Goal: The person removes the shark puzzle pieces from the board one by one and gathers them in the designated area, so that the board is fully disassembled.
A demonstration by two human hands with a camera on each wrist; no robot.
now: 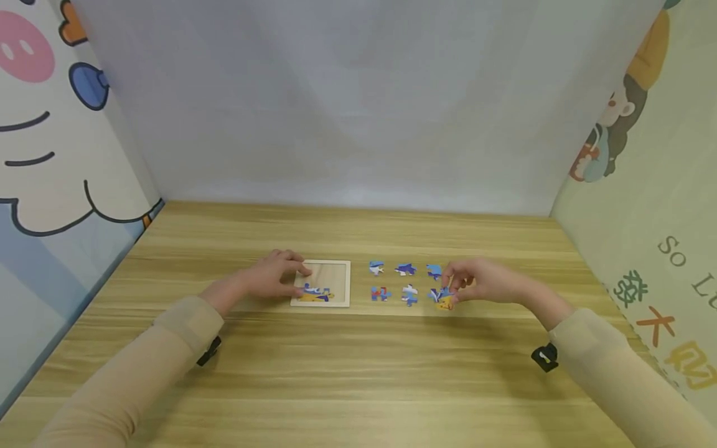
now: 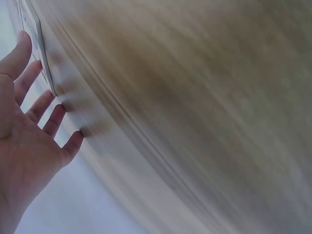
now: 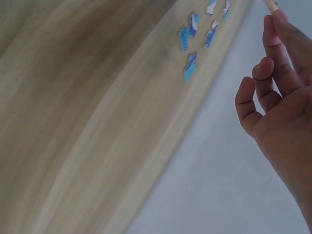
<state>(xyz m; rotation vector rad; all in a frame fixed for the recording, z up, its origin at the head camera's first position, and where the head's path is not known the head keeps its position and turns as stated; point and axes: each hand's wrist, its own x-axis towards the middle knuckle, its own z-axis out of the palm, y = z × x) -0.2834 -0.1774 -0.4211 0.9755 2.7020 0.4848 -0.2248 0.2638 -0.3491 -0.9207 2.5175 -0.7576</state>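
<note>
My right hand (image 1: 482,283) pinches a yellow jigsaw piece (image 1: 445,303) between thumb and forefinger. In the right wrist view that piece (image 3: 271,5) shows edge-on at the fingertips, raised off the table. My left hand (image 1: 274,274) lies at the left side of a pale wooden puzzle tray (image 1: 348,283), fingers spread, thumb and forefinger reaching over its rim. Along the tray's bottom sit joined blue, white and yellow pieces (image 1: 316,295). Spread fingers of the left hand (image 2: 34,131) also show beside the tray edge in the left wrist view.
Several loose jigsaw pieces lie in two rows right of the tray, among them a dark blue one (image 1: 406,269), a red and blue one (image 1: 380,294) and a white and blue one (image 1: 409,295). The wooden table (image 1: 358,373) meets a pale curtain (image 1: 358,124) behind.
</note>
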